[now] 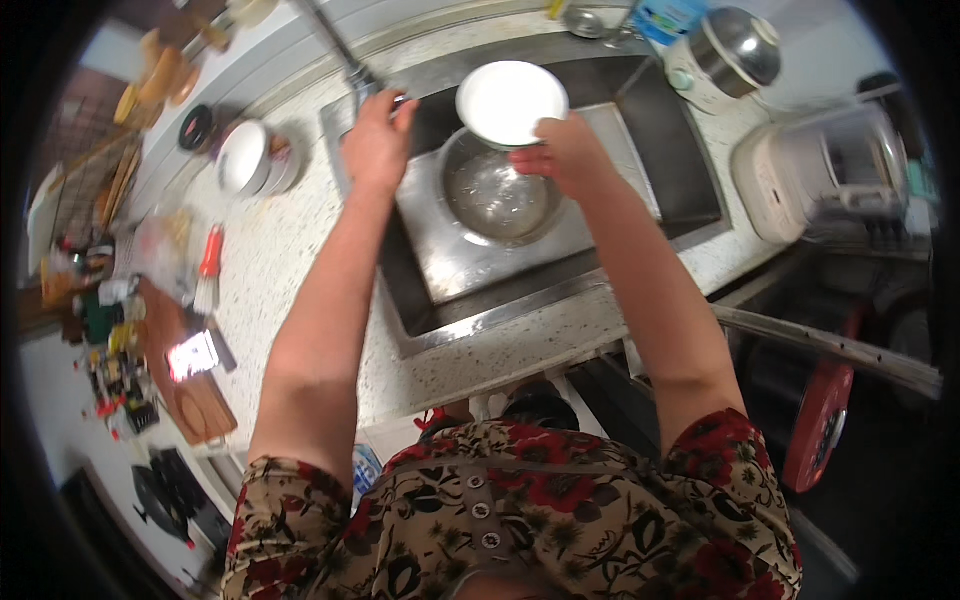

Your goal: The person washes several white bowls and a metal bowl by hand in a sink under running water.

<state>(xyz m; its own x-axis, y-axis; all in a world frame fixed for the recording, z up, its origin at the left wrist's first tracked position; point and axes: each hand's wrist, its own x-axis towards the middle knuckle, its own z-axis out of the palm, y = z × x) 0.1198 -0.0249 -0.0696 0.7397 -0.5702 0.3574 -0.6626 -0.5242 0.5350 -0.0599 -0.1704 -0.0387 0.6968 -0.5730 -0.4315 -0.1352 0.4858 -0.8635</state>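
A white bowl [512,103] is held at its near right rim by my right hand [570,155], fingers below and thumb on the edge. The bowl hangs over the far side of a round metal basin [450,195], which has water in it. Both are over the steel sink [460,330], the basin resting on a metal tray [425,260] there. At the sink's far left corner my left hand [380,138] has its fingers curled on the handle of the faucet [362,80]. The faucet's neck rises toward the top edge.
White bowls [243,160] sit on the left counter, near an orange-handled brush [211,255]. Farther left are a phone [193,356] on a wooden board [205,400] and several bottles. Right of the sink stand a small cooker [715,60] and a white appliance [775,185].
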